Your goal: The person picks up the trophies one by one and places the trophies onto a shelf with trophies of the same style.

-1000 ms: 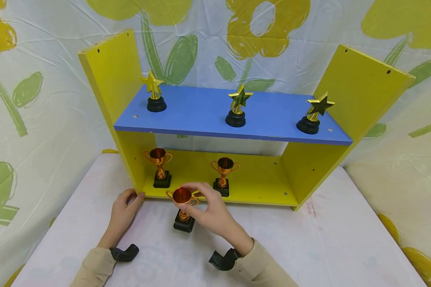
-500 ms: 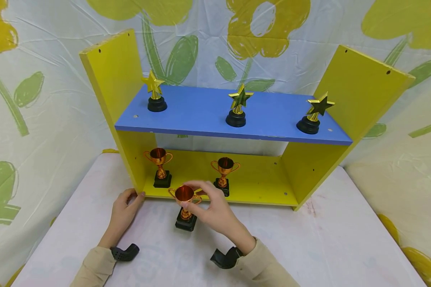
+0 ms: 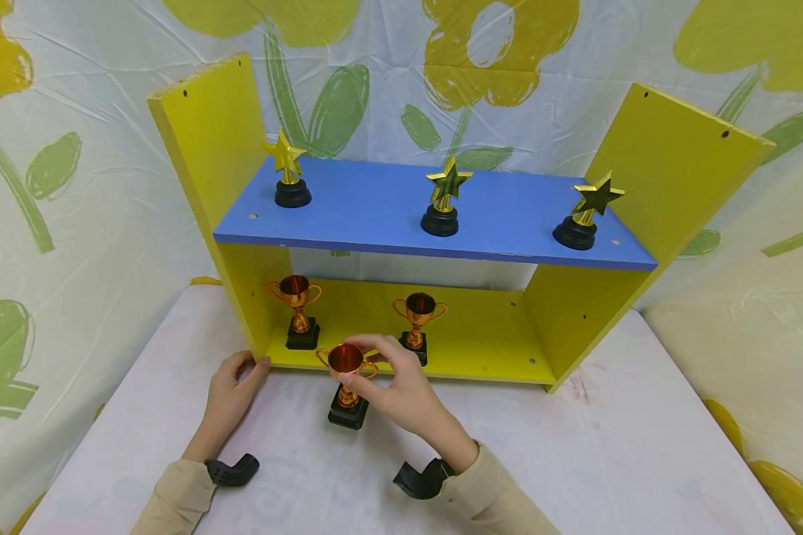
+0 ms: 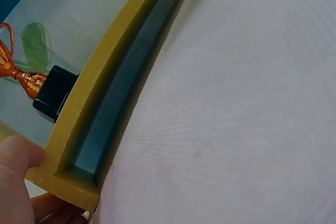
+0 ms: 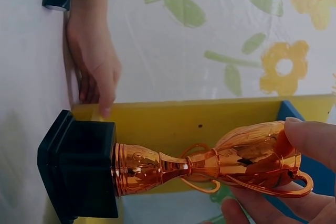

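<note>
In the head view my right hand pinches the cup of a bronze-coloured trophy with a black base, upright in front of the lower shelf. The right wrist view shows my thumb against the rim of this trophy, fingers behind it. My left hand grips the front lower left corner of the yellow and blue shelf unit. In the left wrist view the thumb lies on one side of the corner and the other fingers show past it. Two more bronze trophies, one at left and one mid-shelf, stand on the lower board.
On the blue upper board stand three gold star trophies, left, middle and right. A white cloth covers the table. Flower-printed fabric hangs behind and at the sides.
My right hand and the trophy in it have shifted slightly right and toward the shelf. My left hand has stayed at the shelf corner.
</note>
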Demonstrator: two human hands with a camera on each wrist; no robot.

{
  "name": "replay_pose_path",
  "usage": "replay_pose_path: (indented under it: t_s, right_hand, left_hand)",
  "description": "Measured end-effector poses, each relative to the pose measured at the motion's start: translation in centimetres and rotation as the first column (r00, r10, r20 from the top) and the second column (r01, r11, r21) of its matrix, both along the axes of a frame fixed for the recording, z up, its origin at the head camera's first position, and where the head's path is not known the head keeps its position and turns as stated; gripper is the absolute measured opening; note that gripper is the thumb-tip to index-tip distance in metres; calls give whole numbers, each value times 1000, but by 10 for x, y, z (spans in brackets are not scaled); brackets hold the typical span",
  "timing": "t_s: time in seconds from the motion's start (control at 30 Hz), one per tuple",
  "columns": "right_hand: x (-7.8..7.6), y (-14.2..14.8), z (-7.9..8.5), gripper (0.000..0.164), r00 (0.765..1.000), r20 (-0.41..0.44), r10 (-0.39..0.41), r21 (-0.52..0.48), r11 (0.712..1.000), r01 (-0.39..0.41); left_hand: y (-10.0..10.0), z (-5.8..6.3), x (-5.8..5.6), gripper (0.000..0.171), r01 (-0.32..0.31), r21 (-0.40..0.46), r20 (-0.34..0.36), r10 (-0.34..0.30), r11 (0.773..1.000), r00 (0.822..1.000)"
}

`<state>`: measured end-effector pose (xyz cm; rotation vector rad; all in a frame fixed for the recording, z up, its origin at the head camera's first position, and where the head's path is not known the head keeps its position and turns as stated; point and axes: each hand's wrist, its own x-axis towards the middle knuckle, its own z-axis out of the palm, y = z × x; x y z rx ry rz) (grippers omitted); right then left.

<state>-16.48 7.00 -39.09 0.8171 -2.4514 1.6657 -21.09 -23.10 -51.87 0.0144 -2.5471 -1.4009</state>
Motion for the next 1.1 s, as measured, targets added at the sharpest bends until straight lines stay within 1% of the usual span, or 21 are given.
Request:
replay_pose_path:
  t_s: [0.1,0.2,0.33,0.5,0.77,1.1]
  right_hand:
    - [0,0,-1,43,1000,23,9,-5,1000,-9]
    - [0,-1,-3,43,999,38,22,-6,1000,-22]
    - [1,-3,-5,43,999,38,39,-6,999,-38]
    - [1,-4,-6,43,998,31,47,-3,999,-47]
    - [0,-3,-5,43,999,22,26,23,999,-26]
    - [-1,0,-3,43,1000,28,3,31,1000,-4]
  left_hand:
    - [0,1,0,45,0,2,-3,0,1000,1000]
    - [0,1,0,45,2,10,11,-2,1000,1000]
    - [0,1,0,46,5,14,21,-6,1000,1000]
    - [0,0,0,45,9,9,17,-10,1000,1000]
    - [0,0,1,44,6,11,7,-6,1000,1000]
    - [0,2,1,44,-2,7,18,1,1000,1000]
